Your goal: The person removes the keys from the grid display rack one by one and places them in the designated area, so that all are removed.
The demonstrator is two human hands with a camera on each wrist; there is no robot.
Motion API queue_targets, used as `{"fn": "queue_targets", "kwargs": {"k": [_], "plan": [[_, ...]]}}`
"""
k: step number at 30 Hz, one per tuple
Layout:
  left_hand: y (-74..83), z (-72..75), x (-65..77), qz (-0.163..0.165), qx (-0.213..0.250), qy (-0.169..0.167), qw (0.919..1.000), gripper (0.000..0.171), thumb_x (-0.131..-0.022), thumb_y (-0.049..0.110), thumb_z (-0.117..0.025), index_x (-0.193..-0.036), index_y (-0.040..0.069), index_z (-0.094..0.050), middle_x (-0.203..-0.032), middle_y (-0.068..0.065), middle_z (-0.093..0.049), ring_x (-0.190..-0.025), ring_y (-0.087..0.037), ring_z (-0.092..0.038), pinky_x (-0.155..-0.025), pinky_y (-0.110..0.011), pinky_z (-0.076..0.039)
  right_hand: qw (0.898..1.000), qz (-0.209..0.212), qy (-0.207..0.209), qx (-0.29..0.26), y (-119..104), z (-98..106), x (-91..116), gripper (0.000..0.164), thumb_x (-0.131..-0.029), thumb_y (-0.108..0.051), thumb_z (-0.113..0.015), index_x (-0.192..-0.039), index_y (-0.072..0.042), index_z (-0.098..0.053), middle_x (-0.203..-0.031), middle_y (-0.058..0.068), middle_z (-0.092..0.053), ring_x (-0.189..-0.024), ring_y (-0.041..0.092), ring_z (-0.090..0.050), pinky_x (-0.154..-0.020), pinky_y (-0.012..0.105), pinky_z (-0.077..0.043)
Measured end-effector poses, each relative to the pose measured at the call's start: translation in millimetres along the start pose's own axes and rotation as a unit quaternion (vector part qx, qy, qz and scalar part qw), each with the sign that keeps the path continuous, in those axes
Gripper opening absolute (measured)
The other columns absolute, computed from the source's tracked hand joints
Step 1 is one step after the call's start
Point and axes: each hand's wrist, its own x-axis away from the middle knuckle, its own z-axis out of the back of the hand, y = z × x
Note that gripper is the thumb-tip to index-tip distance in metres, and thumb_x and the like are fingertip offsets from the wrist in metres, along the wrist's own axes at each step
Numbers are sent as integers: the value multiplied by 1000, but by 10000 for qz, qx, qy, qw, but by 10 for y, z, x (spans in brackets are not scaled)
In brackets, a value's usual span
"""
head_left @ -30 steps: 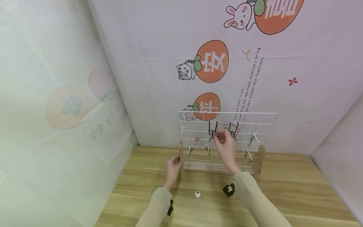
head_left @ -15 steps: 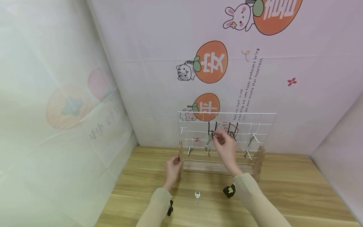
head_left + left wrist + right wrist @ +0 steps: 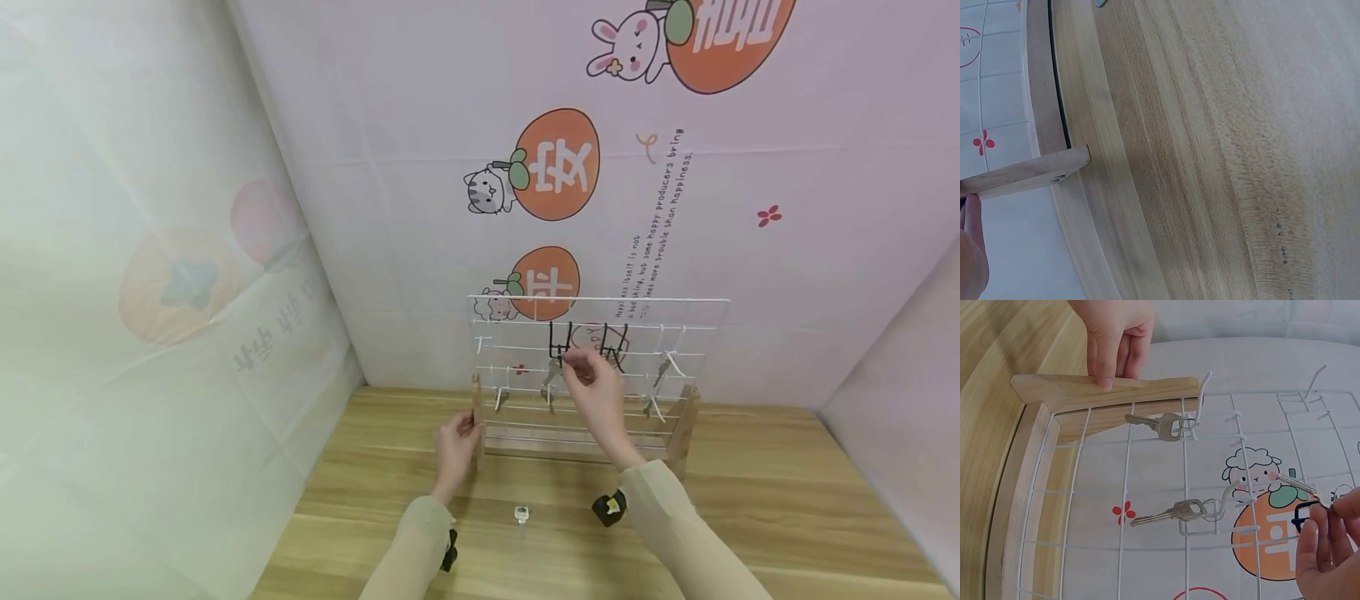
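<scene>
A white wire grid rack [image 3: 600, 297] on a wooden stand bears white and black hooks, several with keys. My right hand [image 3: 597, 392] is at the left black hook [image 3: 559, 340]. In the right wrist view, its thumb and fingers pinch a silver key [image 3: 1300, 485] by its head end, beside the black hook [image 3: 1301, 515]; the fingers partly hide the ring. My left hand [image 3: 456, 442] grips the left wooden post [image 3: 1110, 390], thumb on the near side. Two keys, an upper key [image 3: 1160, 425] and a lower key [image 3: 1172, 512], hang from white hooks nearby.
A key with a white head [image 3: 522, 515] lies on the wooden table [image 3: 360, 517] in front of the rack. White hooks [image 3: 1205, 394] jut out from the grid near the hands. A printed cloth backdrop [image 3: 420, 250] stands behind, with another cloth at the left.
The right hand has shifted slightly down at the left black hook, and more of the key shows beside the fingers. The left hand keeps its place on the post.
</scene>
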Motion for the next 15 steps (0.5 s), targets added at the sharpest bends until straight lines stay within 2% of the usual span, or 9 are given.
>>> {"fn": "queue_targets", "kwargs": {"k": [11,15], "plan": [[8,9,-3,-52,95,-5,9999,19,-85,-5,-72,-103,-8,-70,-103,-28,-73,-95,-39,-74,-81,-36,-65,9999,-100,-69,-43,-6,51,19,10,-95,-11,-66,-103,-6,-70,-100,12,-74,-81,-4,-60,-72,3,-51],[-4,0,-6,115,55,-25,9999,20,-85,-4,-72,-105,-7,-70,-105,-27,-73,-97,-38,-74,-82,-35,-65,9997,-186,-111,-107,-15,69,50,13,-95,-12,-66,-104,-4,-70,-101,14,-73,-80,-5,-60,-73,3,-51]]}}
